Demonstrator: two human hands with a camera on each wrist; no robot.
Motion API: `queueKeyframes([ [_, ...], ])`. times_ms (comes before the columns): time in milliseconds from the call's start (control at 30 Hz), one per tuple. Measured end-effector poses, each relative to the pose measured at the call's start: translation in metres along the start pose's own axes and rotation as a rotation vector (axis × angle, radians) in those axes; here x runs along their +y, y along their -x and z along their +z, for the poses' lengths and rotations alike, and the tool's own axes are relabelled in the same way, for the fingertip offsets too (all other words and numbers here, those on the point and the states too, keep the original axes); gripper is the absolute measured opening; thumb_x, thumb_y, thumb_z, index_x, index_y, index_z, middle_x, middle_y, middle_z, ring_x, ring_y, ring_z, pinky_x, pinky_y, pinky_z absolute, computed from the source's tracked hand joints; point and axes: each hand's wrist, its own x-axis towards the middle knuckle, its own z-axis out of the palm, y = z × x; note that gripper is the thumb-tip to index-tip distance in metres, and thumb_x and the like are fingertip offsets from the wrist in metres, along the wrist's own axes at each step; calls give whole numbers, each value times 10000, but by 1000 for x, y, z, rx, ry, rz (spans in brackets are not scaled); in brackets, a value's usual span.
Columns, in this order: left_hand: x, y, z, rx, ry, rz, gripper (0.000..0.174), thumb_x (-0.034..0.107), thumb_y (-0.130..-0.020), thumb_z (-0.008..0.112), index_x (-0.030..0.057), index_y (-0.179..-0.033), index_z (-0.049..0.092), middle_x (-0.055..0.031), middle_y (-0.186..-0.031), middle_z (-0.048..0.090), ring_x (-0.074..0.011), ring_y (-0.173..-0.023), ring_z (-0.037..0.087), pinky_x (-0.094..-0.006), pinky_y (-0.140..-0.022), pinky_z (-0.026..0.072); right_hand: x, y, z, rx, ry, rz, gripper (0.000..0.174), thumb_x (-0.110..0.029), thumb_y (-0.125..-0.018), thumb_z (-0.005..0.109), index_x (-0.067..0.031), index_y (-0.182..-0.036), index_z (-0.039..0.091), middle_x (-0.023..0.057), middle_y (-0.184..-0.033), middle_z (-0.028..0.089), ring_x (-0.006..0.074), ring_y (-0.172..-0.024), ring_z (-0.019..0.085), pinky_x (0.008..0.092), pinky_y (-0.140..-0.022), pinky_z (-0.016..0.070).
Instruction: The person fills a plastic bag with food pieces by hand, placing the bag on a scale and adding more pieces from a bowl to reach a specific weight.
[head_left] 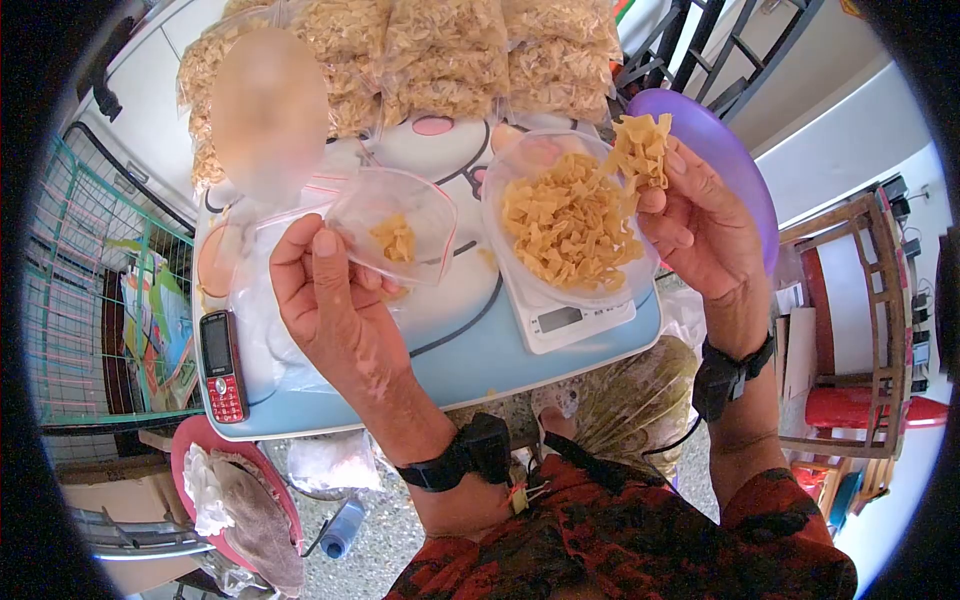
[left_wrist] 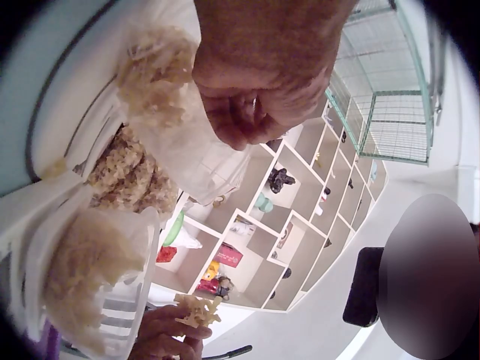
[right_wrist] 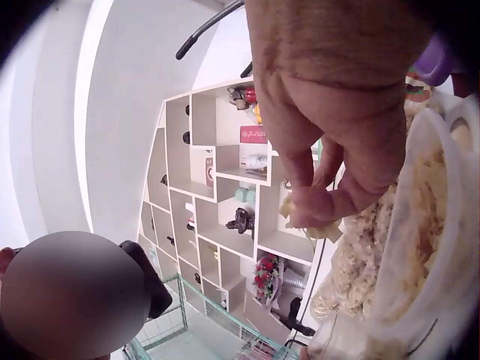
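Note:
My left hand grips the rim of a clear zip bag, its mouth spread toward me. A few yellowish dried, curled pieces lie inside the bag. To the right, a clear plastic bowl heaped with the same dried pieces sits on a white kitchen scale. My right hand pinches a small clump of dried pieces above the bowl's right rim. In the right wrist view, thumb and fingertips close round that clump.
Filled clear bags are stacked along the table's far side. A red keypad phone lies at the left edge. Beyond the bowl is a purple round object. A green wire cage stands left, a red stool below.

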Motion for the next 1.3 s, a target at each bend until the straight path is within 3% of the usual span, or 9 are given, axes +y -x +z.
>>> queueKeyframes([
  [167, -1, -1, -11, -134, 63, -11, 198, 84, -911, 615, 50, -1104, 585, -30, -901, 637, -57, -650, 504, -180, -558, 427, 2, -1, -2, -21, 10, -3, 240, -137, -938, 568, -11, -1141, 548, 54, -998, 628, 138, -803, 638, 172, -475, 432],
  [367, -1, -1, -4, -15, 13, -2, 186, 94, -911, 622, 25, -1074, 561, -21, -775, 570, -87, -578, 487, -231, -461, 417, 5, -2, 3, -20, 83, -58, 210, -147, -940, 568, -22, -1108, 560, 61, -954, 639, 121, -778, 640, 162, -459, 406],
  [567, -3, -2, -5, -55, 7, -23, 185, 90, -911, 620, 30, -1076, 561, -23, -775, 567, -89, -564, 492, -239, -460, 443, 2, 5, 51, 8, 268, -193, 169, -148, -931, 592, -40, -1060, 584, 73, -865, 658, 94, -659, 630, 172, -442, 403],
  [667, -3, -1, -2, -38, 8, -29, 187, 88, -909, 623, 31, -1077, 561, -27, -775, 568, -89, -559, 493, -243, -458, 449, 22, 2, 92, 145, 511, -297, 198, -91, -939, 554, -5, -1117, 552, 108, -901, 651, 105, -654, 624, 170, -428, 385],
  [800, -4, -2, -5, -55, 26, -32, 195, 98, -909, 626, 40, -1084, 564, -27, -802, 583, -83, -561, 487, -226, -464, 431, 57, -12, 108, 43, 831, -437, 178, -19, -890, 602, -15, -1063, 563, 99, -919, 651, 128, -693, 645, 187, -460, 425],
  [867, -4, -2, -8, -66, 4, -33, 209, 122, -912, 626, 57, -1103, 571, -25, -852, 612, -70, -576, 477, -193, -479, 398, 73, -21, 106, 16, 1141, -593, 186, -4, -859, 620, -32, -1035, 569, 88, -910, 638, 162, -733, 649, 218, -489, 453],
  [933, 0, -3, -7, -43, 20, -53, 192, 102, -906, 632, 47, -1077, 563, -22, -806, 584, -80, -555, 483, -225, -459, 426, 85, -33, 101, -94, 1422, -873, 192, -8, -837, 634, -48, -1015, 575, 86, -912, 621, 209, -771, 650, 264, -527, 484],
  [1133, 6, -4, -11, -27, -21, -86, 202, 104, -902, 634, 57, -1087, 571, -12, -816, 592, -59, -552, 465, -203, -444, 384, 87, -24, 106, -247, 1629, -651, 151, -37, -832, 625, -60, -971, 568, 102, -958, 593, 331, -832, 610, 376, -691, 510],
  [1300, 5, -4, -11, -15, -108, -80, 190, 94, -896, 632, 56, -1075, 580, 9, -805, 578, -32, -560, 444, -171, -455, 348, 83, -31, 111, -368, 1622, -591, 110, -64, -843, 599, -55, -943, 553, 113, -939, 588, 331, -831, 605, 382, -674, 493],
])
